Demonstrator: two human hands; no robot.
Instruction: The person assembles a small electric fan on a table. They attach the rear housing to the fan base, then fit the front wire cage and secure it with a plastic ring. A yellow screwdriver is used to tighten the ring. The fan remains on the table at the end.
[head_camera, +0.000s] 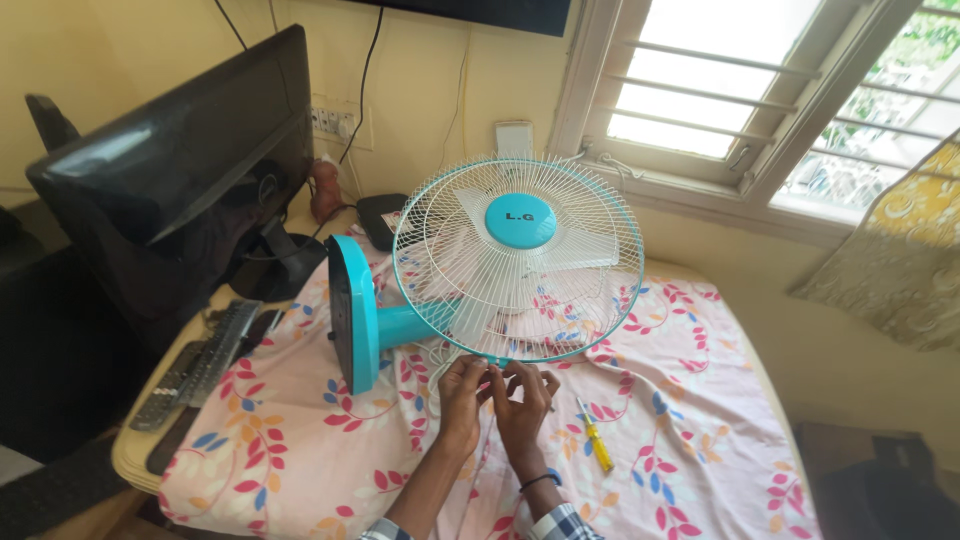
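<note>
Turquoise plastic and white wire made up the table fan (500, 265), which lay tipped on its side on a floral pink cloth (300, 440) spread over the table, its round base (350, 310) standing on edge to the left and its wire guard (560, 290) facing the camera. The left hand (462, 385) and the right hand (525, 388) met at the bottom edge of the guard, fingers curled and pinching at the turquoise rim there; whether they gripped the rim itself or some small part on it could not be told. A dark band sat on the right wrist. Just to the right of the hands, a yellow-handled screwdriver (596, 440) lay on the cloth, untouched. On the left side of the table stood a dark monitor (190, 170), with a black keyboard (200, 360) near the table's edge. Behind the fan, a barred window (730, 80) let in daylight, and a patterned curtain (900, 250) hung at the right.
</note>
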